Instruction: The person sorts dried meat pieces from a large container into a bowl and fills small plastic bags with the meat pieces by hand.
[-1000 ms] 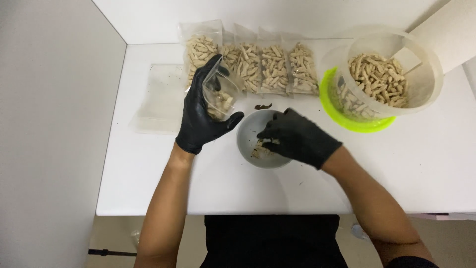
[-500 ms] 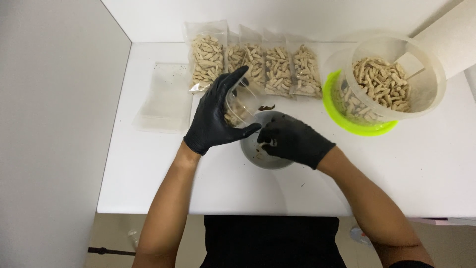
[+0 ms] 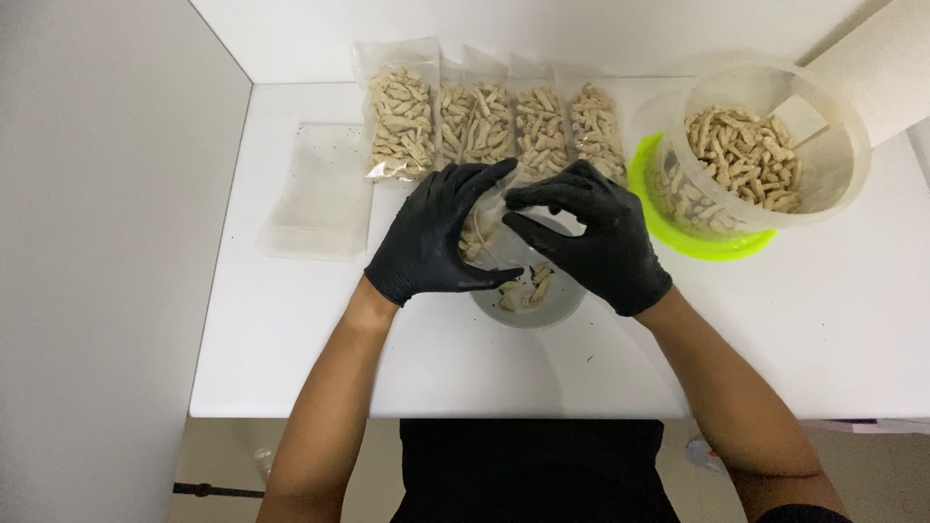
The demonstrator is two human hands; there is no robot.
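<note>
At the far left of the white worktop (image 3: 320,358) lies a flat stack of empty clear plastic pouches (image 3: 318,189), well apart from both hands. Just to its right, along the back edge, a row of clear plastic pouches filled with pale beige stick-shaped pieces (image 3: 489,121) lies side by side, the leftmost one the largest and overlapping its neighbour.

In front of that row, the left hand in a black glove (image 3: 433,242) is curled around a small clear plastic pouch partly filled with the same pale beige pieces (image 3: 481,232). Its fingers wrap the left side and underside of the pouch, with the thumb pointing right beneath it, so this hand is closed on the pouch. The pouch is held up above the worktop, between the two hands and just over the left rim of a small round grey bowl (image 3: 528,305).

The bowl stands on the worktop directly below the hands, and a few beige pieces lie in its bottom.

The right hand in a black glove (image 3: 593,240) meets the pouch from the right. Its fingers are narrowed and bent toward the left hand, pinching at the pouch's upper edge near the mouth.

Further right stands a large round translucent plastic tub (image 3: 833,169), holding a heap of the beige pieces, resting on a bright lime-green round lid (image 3: 717,242). A pale flat scoop handle (image 3: 799,116) leans inside the tub.
</note>
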